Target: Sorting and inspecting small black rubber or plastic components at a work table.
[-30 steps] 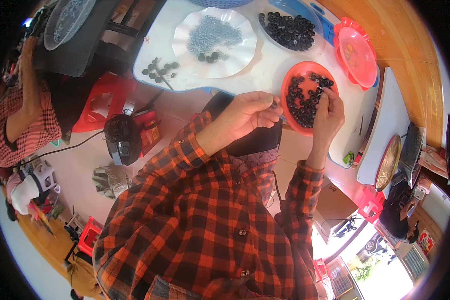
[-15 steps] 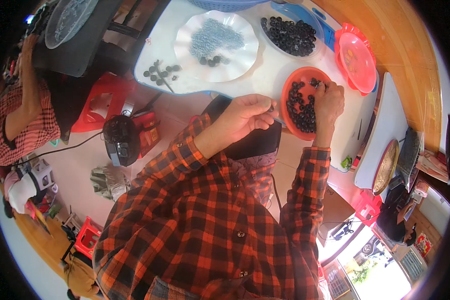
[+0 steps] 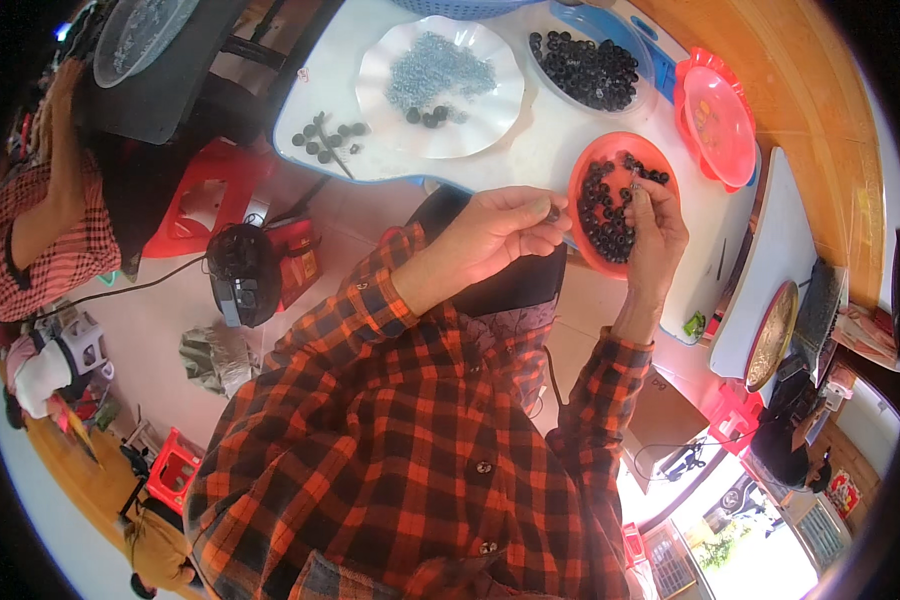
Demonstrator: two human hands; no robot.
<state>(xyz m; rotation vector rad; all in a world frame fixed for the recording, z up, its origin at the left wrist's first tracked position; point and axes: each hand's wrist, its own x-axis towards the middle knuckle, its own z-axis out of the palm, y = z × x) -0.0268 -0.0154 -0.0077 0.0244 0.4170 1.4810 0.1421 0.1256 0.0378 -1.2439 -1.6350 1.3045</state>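
Still midway, I'd judge. My L hand [image 3: 500,230] has thumb & fingers pinched tight on one dark piece [image 3: 553,213], just by the near-L rim of the orange bowl [image 3: 615,142]. My R hand [image 3: 655,235] is over that bowl's R side, thumb & index drawn nearly together, other fingers curled; can't tell if there's a bit between the tips.

Left to do, as far as I can see: plenty of black pieces [image 3: 602,222] in the bowl under & L of my R hand, plus lots more black rings [image 3: 590,75] in the clear tub [image 3: 648,95] ahead of it. Fwd-L of my L hand, the white plate [image 3: 500,120] has a big heap of clear bits [image 3: 435,75] w/ a few dark pieces [image 3: 430,117] at its near edge. Farther L, a small group of dark pieces [image 3: 312,148] lies on the table; can't tell if those are done.

Vs. 0.5 s ago: R hand's dropped a bit toward me, fingertips farther inside the bowl; L fingertips sit a touch closer to the rim. Plate heap looks approx. the same.
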